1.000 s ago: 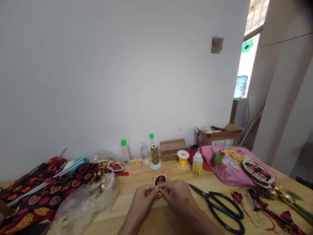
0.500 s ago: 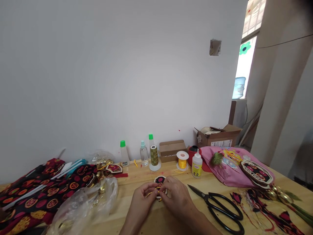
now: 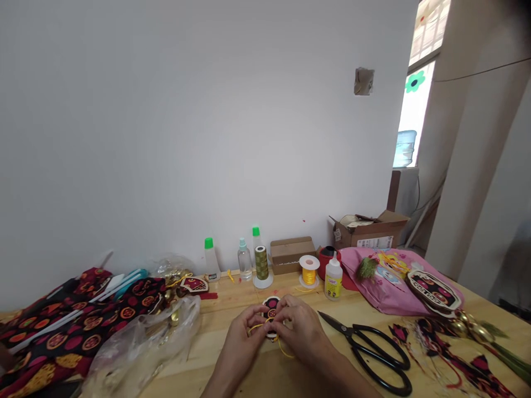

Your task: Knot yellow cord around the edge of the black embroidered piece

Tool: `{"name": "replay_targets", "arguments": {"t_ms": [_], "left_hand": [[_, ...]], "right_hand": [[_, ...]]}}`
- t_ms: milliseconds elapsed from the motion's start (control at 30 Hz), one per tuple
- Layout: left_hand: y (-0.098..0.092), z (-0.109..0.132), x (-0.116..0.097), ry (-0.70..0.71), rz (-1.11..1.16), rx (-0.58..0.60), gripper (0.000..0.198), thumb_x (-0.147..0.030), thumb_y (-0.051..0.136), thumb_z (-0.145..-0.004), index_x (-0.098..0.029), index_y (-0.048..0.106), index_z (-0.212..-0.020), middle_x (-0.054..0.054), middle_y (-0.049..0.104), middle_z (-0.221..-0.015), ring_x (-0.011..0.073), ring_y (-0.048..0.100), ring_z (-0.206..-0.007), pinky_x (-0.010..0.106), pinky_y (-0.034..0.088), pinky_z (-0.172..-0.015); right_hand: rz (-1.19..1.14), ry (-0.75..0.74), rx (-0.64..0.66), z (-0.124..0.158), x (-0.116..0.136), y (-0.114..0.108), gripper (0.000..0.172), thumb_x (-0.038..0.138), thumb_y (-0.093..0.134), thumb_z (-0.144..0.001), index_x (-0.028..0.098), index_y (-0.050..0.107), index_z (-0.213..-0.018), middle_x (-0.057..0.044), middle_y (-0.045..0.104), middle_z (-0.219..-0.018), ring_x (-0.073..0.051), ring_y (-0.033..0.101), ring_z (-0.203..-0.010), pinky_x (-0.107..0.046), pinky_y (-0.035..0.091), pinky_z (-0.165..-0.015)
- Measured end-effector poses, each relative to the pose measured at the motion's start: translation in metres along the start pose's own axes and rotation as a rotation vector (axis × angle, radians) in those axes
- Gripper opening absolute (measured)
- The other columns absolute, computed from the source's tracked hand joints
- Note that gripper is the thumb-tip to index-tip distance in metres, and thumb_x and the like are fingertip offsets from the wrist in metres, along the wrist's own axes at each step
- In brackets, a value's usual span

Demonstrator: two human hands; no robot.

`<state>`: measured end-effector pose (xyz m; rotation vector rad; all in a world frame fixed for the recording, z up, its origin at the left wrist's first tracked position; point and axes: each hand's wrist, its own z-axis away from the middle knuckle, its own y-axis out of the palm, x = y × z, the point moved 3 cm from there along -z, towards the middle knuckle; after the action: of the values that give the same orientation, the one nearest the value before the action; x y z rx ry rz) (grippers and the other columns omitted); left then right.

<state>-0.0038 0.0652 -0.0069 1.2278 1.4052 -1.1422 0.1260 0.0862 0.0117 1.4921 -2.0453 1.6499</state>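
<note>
My left hand [image 3: 243, 333] and my right hand [image 3: 302, 327] meet at the middle of the wooden table, fingertips pinched close together on a thin yellow cord [image 3: 284, 350]. A loop of the cord shows over my left fingers, and a loose end curves down below my right fingertips. Under and just beyond the fingers is a small pale-rimmed ornament [image 3: 271, 304] with a dark, red-patterned face. The fingers cover its lower part, so I cannot tell how the cord is joined to it. Black-handled scissors [image 3: 350, 333] lie right of my right hand.
Along the wall stand a glue bottle [image 3: 333, 281], a yellow cord spool [image 3: 309, 272], a green thread cone [image 3: 261, 263] and a small cardboard box [image 3: 292, 255]. Patterned fabric [image 3: 53, 340] and a plastic bag [image 3: 141, 345] lie left; a pink bag [image 3: 385, 301] lies right.
The yellow cord's loose end now hangs out below my right hand, where it did not show before. My right fingers have shifted slightly, and both hands stay over the ornament.
</note>
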Motion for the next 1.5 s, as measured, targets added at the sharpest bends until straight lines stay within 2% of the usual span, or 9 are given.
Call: {"name": "replay_targets", "arguments": {"t_ms": [167, 300, 467, 567, 633, 700, 767, 1033, 1500], "left_hand": [[0.004, 0.002, -0.005, -0.007, -0.025, 0.020, 0.023, -0.025, 0.061, -0.059, -0.014, 0.058, -0.078, 0.002, 0.062, -0.066, 0.0138, 0.055, -0.062, 0.021, 0.041, -0.056], [0.005, 0.003, -0.009, -0.008, -0.074, 0.023, 0.019, -0.022, 0.060, -0.059, -0.014, 0.059, -0.076, 0.002, 0.061, -0.066, 0.0131, 0.054, -0.062, 0.020, 0.040, -0.056], [0.005, 0.003, -0.005, -0.013, -0.104, 0.047, 0.018, -0.021, 0.058, -0.061, -0.014, 0.058, -0.077, 0.001, 0.058, -0.065, 0.0131, 0.053, -0.063, 0.020, 0.039, -0.057], [0.005, 0.004, 0.001, -0.040, -0.111, 0.049, 0.020, -0.023, 0.056, -0.063, -0.014, 0.057, -0.081, -0.001, 0.056, -0.062, 0.0121, 0.052, -0.058, 0.020, 0.038, -0.054], [0.005, 0.005, 0.004, -0.048, -0.123, 0.053, 0.021, -0.022, 0.055, -0.062, -0.014, 0.057, -0.081, -0.001, 0.056, -0.062, 0.0126, 0.053, -0.059, 0.021, 0.039, -0.055], [0.005, 0.005, 0.004, -0.048, -0.139, 0.060, 0.020, -0.021, 0.056, -0.061, -0.014, 0.057, -0.080, 0.000, 0.057, -0.063, 0.0138, 0.054, -0.062, 0.021, 0.039, -0.057], [0.006, 0.005, 0.002, -0.046, -0.150, 0.070, 0.018, -0.019, 0.055, -0.061, -0.014, 0.058, -0.078, 0.001, 0.058, -0.064, 0.0146, 0.055, -0.065, 0.022, 0.040, -0.059], [0.009, 0.003, -0.004, 0.034, -0.138, 0.145, 0.020, -0.011, 0.049, -0.061, -0.013, 0.059, -0.078, 0.005, 0.063, -0.075, 0.0160, 0.056, -0.071, 0.023, 0.042, -0.064], [0.015, 0.005, -0.001, -0.015, -0.244, 0.213, 0.028, -0.032, 0.050, -0.066, -0.010, 0.066, -0.074, -0.002, 0.058, -0.053, 0.0106, 0.047, -0.051, 0.018, 0.034, -0.047]], "right_hand": [[-0.193, 0.146, -0.035, -0.003, -0.010, 0.008, 0.015, 0.022, 0.052, -0.065, 0.015, 0.056, -0.052, 0.001, 0.048, -0.066, -0.009, 0.044, -0.062, -0.019, 0.031, -0.052], [-0.506, 0.255, 0.236, -0.003, -0.013, 0.008, 0.028, 0.029, 0.053, -0.062, 0.014, 0.044, -0.040, 0.006, 0.033, -0.046, -0.006, 0.031, -0.045, -0.018, 0.024, -0.043], [-0.915, 0.189, 0.382, 0.005, 0.003, -0.037, 0.023, 0.031, 0.055, -0.061, 0.013, 0.051, -0.047, 0.000, 0.047, -0.061, -0.008, 0.039, -0.055, -0.019, 0.029, -0.049], [-1.054, 0.049, 0.250, 0.006, 0.005, -0.068, 0.036, 0.037, 0.055, -0.062, 0.015, 0.042, -0.038, -0.001, 0.046, -0.057, -0.009, 0.039, -0.054, -0.022, 0.030, -0.051], [-1.107, 0.031, -0.056, 0.002, -0.003, -0.083, 0.044, 0.045, 0.046, -0.067, 0.017, 0.034, -0.035, 0.001, 0.041, -0.053, -0.009, 0.035, -0.048, -0.022, 0.029, -0.048], [-0.951, 0.055, -0.398, -0.001, -0.011, -0.089, 0.042, 0.043, 0.043, -0.071, 0.017, 0.037, -0.038, 0.001, 0.041, -0.054, -0.009, 0.037, -0.050, -0.022, 0.030, -0.049], [-0.633, 0.045, -0.472, -0.004, -0.009, -0.080, 0.030, 0.038, 0.049, -0.069, 0.017, 0.048, -0.047, 0.000, 0.048, -0.060, -0.011, 0.043, -0.059, -0.023, 0.032, -0.054], [0.105, 0.006, 0.115, 0.002, 0.008, -0.009, 0.021, 0.033, 0.061, -0.055, 0.021, 0.060, -0.072, 0.003, 0.059, -0.064, -0.010, 0.047, -0.056, -0.019, 0.029, -0.050], [-0.239, 0.106, 0.168, -0.003, -0.023, 0.005, 0.013, 0.020, 0.051, -0.064, 0.015, 0.062, -0.069, 0.001, 0.058, -0.058, -0.008, 0.047, -0.052, -0.016, 0.030, -0.044]]}}
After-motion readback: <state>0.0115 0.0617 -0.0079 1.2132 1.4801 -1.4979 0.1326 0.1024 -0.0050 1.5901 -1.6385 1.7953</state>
